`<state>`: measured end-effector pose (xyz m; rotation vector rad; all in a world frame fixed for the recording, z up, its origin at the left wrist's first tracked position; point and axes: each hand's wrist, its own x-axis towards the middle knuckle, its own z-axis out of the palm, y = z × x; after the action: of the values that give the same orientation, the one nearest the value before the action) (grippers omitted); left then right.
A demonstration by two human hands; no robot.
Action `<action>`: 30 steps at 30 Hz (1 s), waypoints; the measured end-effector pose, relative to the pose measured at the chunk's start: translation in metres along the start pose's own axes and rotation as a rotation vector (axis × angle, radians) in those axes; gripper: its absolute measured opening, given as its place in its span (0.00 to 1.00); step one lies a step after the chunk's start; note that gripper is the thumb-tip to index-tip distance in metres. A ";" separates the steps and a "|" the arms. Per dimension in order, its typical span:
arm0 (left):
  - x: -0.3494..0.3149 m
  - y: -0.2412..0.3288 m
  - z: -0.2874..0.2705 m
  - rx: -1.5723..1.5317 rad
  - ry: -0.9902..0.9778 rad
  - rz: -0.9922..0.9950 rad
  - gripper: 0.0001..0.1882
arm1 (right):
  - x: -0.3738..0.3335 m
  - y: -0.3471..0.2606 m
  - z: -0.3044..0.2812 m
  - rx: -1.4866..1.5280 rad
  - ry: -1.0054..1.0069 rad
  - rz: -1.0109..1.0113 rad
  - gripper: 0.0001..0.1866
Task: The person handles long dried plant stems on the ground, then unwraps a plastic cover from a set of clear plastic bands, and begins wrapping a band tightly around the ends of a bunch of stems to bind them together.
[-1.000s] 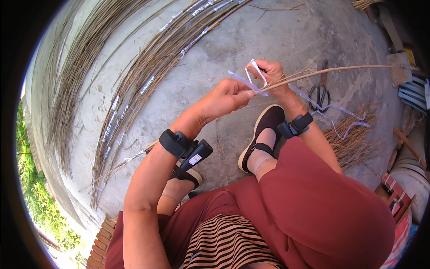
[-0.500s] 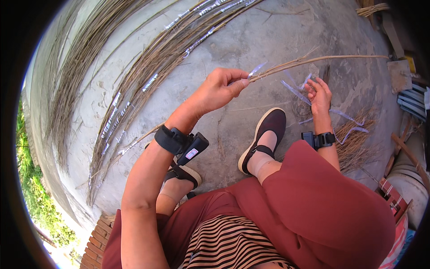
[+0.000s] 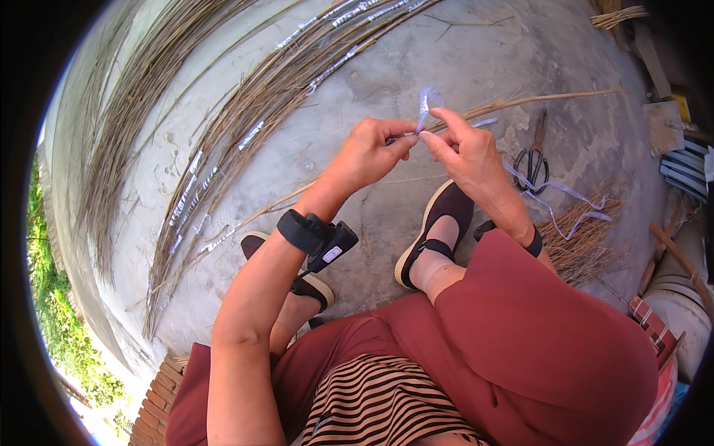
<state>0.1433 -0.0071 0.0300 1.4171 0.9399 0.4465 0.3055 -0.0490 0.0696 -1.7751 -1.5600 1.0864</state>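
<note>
A thin bundle of long brown twigs (image 3: 524, 101) runs from lower left to upper right past both hands. My left hand (image 3: 372, 154) closes thumb and fingers on these twigs. Close beside it, my right hand (image 3: 470, 165) pinches a pale violet plastic strip (image 3: 425, 104), which rises in a small loop above the fingertips. The exact crossing of strip and twigs is hidden by my fingers. Dark-handled scissors (image 3: 531, 165) lie on the concrete right of my right hand. A longer violet strip (image 3: 565, 190) trails beside them.
Twig bundles (image 3: 260, 104) bound with pale strips lie across the concrete floor (image 3: 372, 82) to the left, and a larger pile of loose twigs (image 3: 141, 111) lies farther left. Short twigs (image 3: 584, 241) are heaped at right. Blue-grey slatted items (image 3: 684, 169) stand at the right edge.
My right hand has moved left to meet my left hand and now pinches the strip at the twigs. The scissors have come into view where that hand was.
</note>
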 end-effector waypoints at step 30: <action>-0.013 0.033 -0.017 0.012 -0.284 -0.098 0.14 | 0.047 0.083 0.029 1.827 -0.474 0.569 0.11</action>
<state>0.1317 -0.0014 0.0669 1.3955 0.7775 0.1600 0.3269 -0.0223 -0.0242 -0.5338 0.2399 2.1460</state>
